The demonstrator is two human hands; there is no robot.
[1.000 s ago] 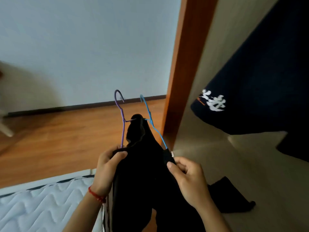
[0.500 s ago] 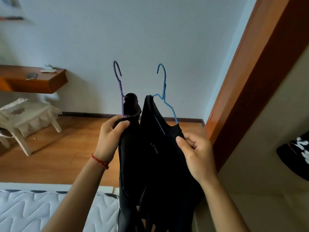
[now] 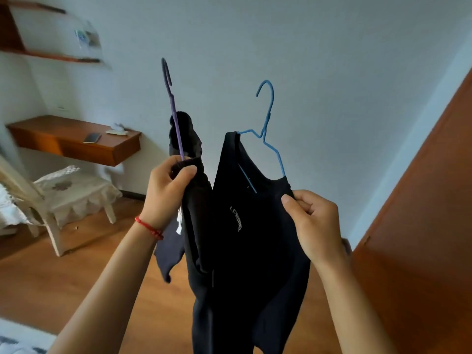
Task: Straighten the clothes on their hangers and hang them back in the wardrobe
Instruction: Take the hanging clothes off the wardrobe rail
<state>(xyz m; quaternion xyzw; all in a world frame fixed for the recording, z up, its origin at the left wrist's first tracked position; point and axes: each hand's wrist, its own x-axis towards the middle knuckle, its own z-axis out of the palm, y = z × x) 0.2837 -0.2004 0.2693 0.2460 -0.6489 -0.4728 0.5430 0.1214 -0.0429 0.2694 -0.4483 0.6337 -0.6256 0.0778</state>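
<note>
Left hand (image 3: 167,192) grips the purple hanger (image 3: 171,106) and its bunched garment, right hand (image 3: 313,223) pinches the black shirt (image 3: 245,241) on the blue hanger (image 3: 268,129); still straightening I'd say, next pull that shoulder over

left hand (image 3: 167,192) grips a dark garment (image 3: 190,200) on a purple hanger (image 3: 173,111); right hand (image 3: 315,226) pinches the shoulder of a black shirt (image 3: 255,238) on a blue hanger (image 3: 268,129). both raised before a pale wall (image 3: 332,72), over wooden floor (image 3: 76,277).
</note>
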